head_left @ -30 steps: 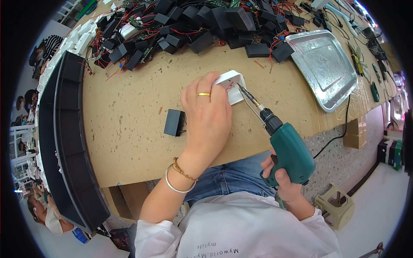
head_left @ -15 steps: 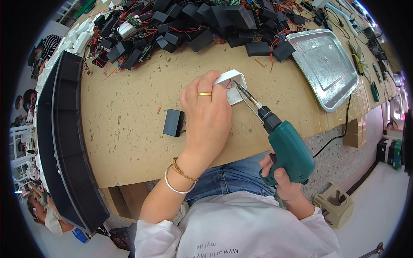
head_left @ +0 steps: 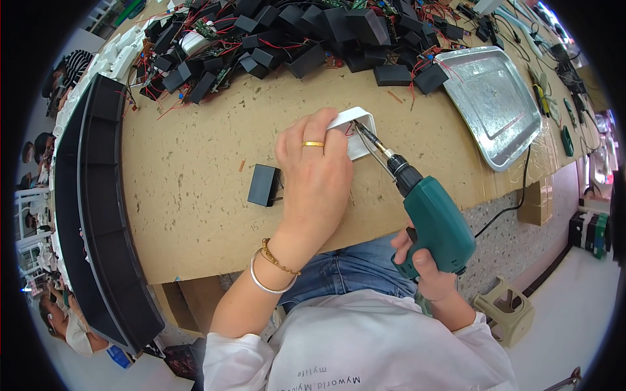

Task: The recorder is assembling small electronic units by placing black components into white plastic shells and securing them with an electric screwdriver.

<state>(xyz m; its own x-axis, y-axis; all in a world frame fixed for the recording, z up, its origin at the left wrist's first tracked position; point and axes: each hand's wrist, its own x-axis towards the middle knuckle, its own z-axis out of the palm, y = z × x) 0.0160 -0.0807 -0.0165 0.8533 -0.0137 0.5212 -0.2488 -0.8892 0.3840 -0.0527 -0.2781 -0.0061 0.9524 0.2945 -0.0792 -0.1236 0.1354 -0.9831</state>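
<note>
My left hand (head_left: pixel 315 166) is closed around a white open plastic housing (head_left: pixel 362 150), keeping it on the table. Inside the housing a bit of red wire shows; the rest is hidden by my fingers and the tool. My right hand (head_left: pixel 427 267) grips the handle of a green pistol-shaped soldering gun (head_left: pixel 438 225), a finger at its trigger. The gun's metal tip and thin side tube reach into the housing. Just left of my left wrist lies a black plug-in adapter case (head_left: pixel 263 185) with metal prongs, touched by neither hand.
Black cases with red wires and circuit boards (head_left: pixel 306 39) are heaped along the far side. A metal tray (head_left: pixel 499 107) lies at the right, pliers (head_left: pixel 541 98) beyond it. A long black bin (head_left: pixel 117 215) stands on the left. A black cable (head_left: pixel 515 207) hangs off the table's right edge.
The soldering gun has shifted slightly left and up, its tip deeper toward the housing's far wall. My left hand and the housing have moved a touch to the right.
</note>
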